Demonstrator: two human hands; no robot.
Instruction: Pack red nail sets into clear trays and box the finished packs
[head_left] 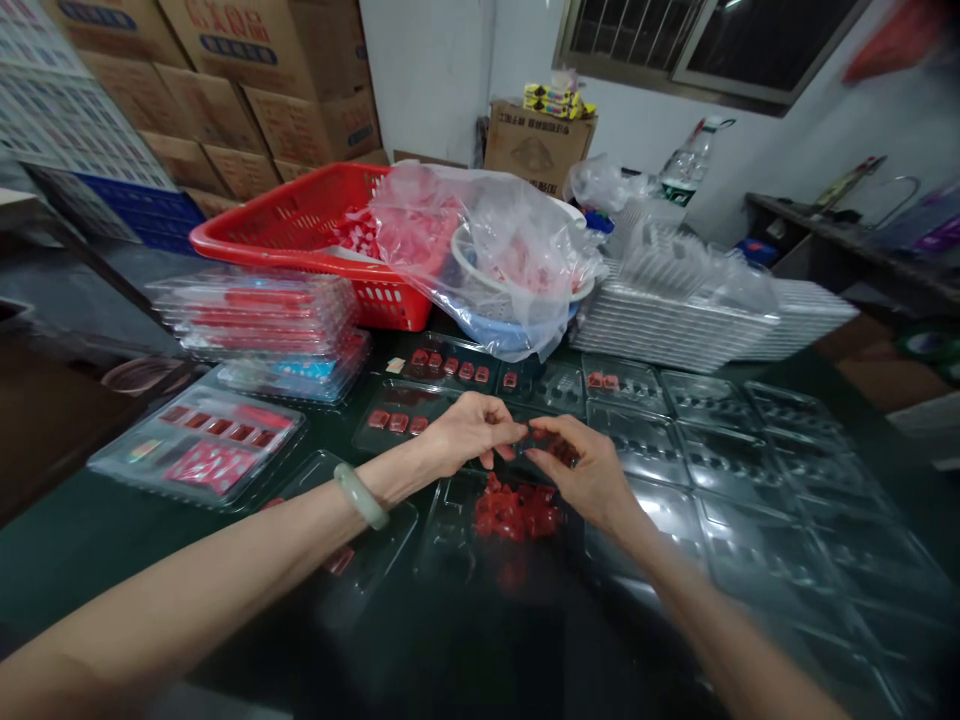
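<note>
My left hand point(472, 432), with a pale green bangle point(361, 497) on its wrist, hovers over the middle of the table, thumb and fingers pinched together. Whatever is in that pinch is too small to make out. Close beside it on the right, my right hand point(585, 465) is curled around several small red pieces point(564, 450). Below both hands lies a heap of red pieces point(517, 510) on a clear plastic tray point(450, 540). Square red pieces point(398, 423) sit in a row in the tray left of my left hand, and others point(450, 367) in the tray behind.
Clear trays point(720, 460) cover the right of the table. Filled packs point(255, 310) are stacked at left, with one filled pack point(202, 440) in front. Behind stand a red basket point(285, 225), a plastic bag point(517, 230) over a bowl, stacked trays point(675, 315) and a bottle point(686, 165).
</note>
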